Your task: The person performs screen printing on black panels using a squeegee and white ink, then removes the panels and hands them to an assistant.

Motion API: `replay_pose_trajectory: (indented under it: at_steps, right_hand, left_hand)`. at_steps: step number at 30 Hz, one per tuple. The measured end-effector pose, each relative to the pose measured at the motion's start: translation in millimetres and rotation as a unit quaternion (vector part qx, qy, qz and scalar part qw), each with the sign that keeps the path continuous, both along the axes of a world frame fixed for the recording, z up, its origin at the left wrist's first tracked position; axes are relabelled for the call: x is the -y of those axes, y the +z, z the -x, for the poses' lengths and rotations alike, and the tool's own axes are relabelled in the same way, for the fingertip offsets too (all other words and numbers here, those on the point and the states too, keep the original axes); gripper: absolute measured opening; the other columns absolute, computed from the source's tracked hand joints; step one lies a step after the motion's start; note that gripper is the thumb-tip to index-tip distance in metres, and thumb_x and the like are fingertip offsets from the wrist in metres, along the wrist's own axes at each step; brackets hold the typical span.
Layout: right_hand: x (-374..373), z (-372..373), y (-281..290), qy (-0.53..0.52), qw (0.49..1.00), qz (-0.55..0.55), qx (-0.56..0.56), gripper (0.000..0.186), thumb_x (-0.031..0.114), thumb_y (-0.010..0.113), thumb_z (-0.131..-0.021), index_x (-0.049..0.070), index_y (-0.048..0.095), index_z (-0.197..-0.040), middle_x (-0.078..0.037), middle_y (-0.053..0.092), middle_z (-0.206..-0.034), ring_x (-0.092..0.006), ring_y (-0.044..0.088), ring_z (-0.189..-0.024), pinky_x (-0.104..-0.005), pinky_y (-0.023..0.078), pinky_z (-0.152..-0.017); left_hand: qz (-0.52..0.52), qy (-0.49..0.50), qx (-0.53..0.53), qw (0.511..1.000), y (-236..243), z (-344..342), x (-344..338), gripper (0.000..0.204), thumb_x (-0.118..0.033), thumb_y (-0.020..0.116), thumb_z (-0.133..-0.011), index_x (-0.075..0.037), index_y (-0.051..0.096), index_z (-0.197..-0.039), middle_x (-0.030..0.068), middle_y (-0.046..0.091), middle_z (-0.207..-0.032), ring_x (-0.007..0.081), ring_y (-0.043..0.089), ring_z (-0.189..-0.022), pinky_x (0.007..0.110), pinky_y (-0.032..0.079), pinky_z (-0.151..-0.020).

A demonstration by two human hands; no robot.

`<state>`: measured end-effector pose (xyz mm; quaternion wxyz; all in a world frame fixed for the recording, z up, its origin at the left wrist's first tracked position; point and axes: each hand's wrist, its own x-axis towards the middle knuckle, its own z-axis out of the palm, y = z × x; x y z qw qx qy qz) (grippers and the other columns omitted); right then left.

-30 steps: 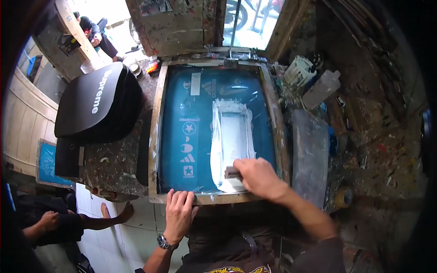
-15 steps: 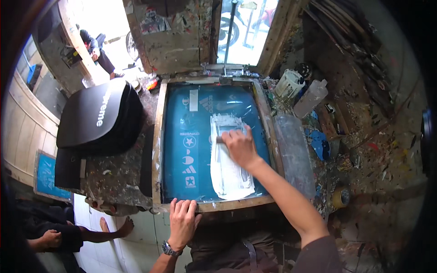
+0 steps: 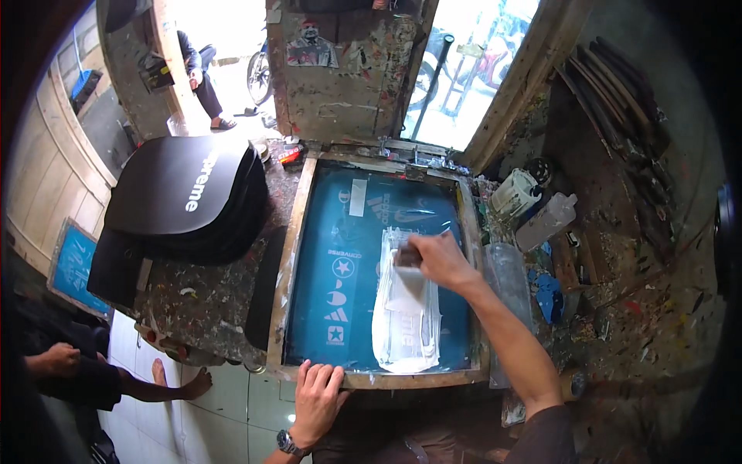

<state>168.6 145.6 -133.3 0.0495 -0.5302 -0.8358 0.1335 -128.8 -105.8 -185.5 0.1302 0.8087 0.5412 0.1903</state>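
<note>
A wooden-framed printing screen (image 3: 317, 309) with teal mesh and several pale designs lies before me on the bench. White ink (image 3: 389, 332) covers a long strip on its right half, and pale lettering shows through it. My right hand (image 3: 444, 261) is closed on a squeegee (image 3: 407, 257) with a brown handle, tilted over the upper part of this strip. Its lower edge is blurred, so I cannot tell whether it touches the mesh. My left hand (image 3: 318, 396), with a watch on the wrist, has its fingers hooked over the frame's near edge.
Left of the screen, a stack of black rounded sheets (image 3: 182, 182) sits on the paint-stained bench (image 3: 201, 305). On the right are a white tub (image 3: 516, 193), a translucent bottle (image 3: 547, 223) and a clear plastic sheet (image 3: 506, 286). A seated person's legs (image 3: 147, 383) show at lower left.
My view has shifted, so the bench appears lower and further right. The squeegee has moved slightly away from me and now tilts. Lettering shows in the white strip. My left hand stays on the frame.
</note>
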Motion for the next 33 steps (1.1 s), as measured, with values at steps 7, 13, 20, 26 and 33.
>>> replay_pose_trajectory:
  at_steps: [7, 13, 20, 26, 33]
  right_hand:
    - [-42, -18, -24, -0.026, 0.999, 0.018, 0.005, 0.038, 0.003, 0.060, -0.082, 0.007, 0.051, -0.119, -0.019, 0.069, -0.111, -0.0421, 0.063, -0.115, -0.0675, 0.036, -0.101]
    - [9, -6, -10, -0.005, 0.995, 0.103, 0.010, 0.037, 0.000, 0.055, -0.083, 0.006, 0.048, -0.119, -0.018, 0.067, -0.106, -0.0421, 0.063, -0.112, -0.0773, 0.030, -0.100]
    - [97, 2, -7, 0.012, 0.997, 0.072, -0.002, 0.037, 0.002, 0.061, -0.086, 0.007, 0.054, -0.121, -0.015, 0.068, -0.096, -0.0377, 0.069, -0.100, -0.0758, 0.031, -0.104]
    - [163, 20, 2, 0.020, 0.997, 0.064, 0.035, 0.045, 0.004, 0.073, -0.080, 0.009, 0.055, -0.121, -0.014, 0.068, -0.104, -0.0353, 0.070, -0.102, -0.0729, 0.028, -0.110]
    - [223, 23, -23, 0.014, 0.995, -0.091, 0.023, 0.033, 0.006, 0.067, -0.087, 0.009, 0.059, -0.119, -0.011, 0.066, -0.101, -0.0307, 0.069, -0.101, -0.0668, 0.031, -0.113]
  left_hand:
    - [0.030, 0.020, 0.003, 0.999, -1, -10, -1, 0.068, -0.010, 0.091, -0.059, -0.006, 0.063, -0.121, 0.0103, 0.062, -0.115, 0.0315, 0.058, -0.115, 0.057, 0.035, -0.116]
    - [0.052, 0.027, -0.011, 0.998, -4, -7, -3, 0.068, -0.013, 0.093, -0.056, -0.008, 0.066, -0.118, 0.0104, 0.062, -0.113, 0.0307, 0.058, -0.114, 0.057, 0.035, -0.114]
    - [0.041, 0.027, 0.005, 0.999, 4, -9, -10, 0.061, -0.012, 0.092, -0.055, -0.010, 0.070, -0.112, 0.0064, 0.064, -0.106, 0.0279, 0.057, -0.104, 0.046, 0.039, -0.099]
    - [0.013, 0.019, 0.000, 1.000, 6, -4, -8, 0.053, -0.019, 0.091, -0.060, -0.011, 0.071, -0.108, 0.0036, 0.065, -0.099, 0.0259, 0.058, -0.098, 0.044, 0.040, -0.096]
    - [-0.050, -0.016, -0.026, 0.998, 13, -5, -14, 0.043, -0.036, 0.086, -0.074, -0.011, 0.070, -0.104, 0.0029, 0.063, -0.091, 0.0248, 0.059, -0.093, 0.040, 0.042, -0.088]
